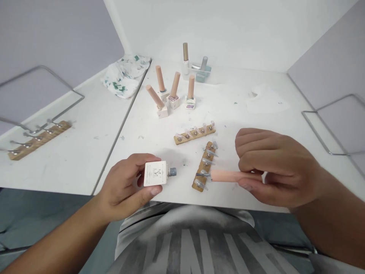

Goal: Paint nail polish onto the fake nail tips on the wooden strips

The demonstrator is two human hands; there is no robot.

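Between the thumb and fingers of my left hand [128, 186] is a white square nail polish bottle [155, 173], tipped so its uncapped grey-blue neck points right. My right hand [276, 167] pinches the long peach handle of a nail polish brush [228, 176]. The dark brush tip reaches over a wooden nail tip stand [207, 160] that carries several clear nail tips; whether it touches one I cannot tell. Just behind lies a second wooden stand [195, 133], also with clear tips on metal studs.
Several white bottles with peach caps [190, 102] stand farther back. Behind them a clear plastic tray [215, 79] holds more bottles. A stained cloth [122, 78] lies at the back left, and another wooden stand [40, 140] at the far left. Wire frames [327, 152] flank both sides.
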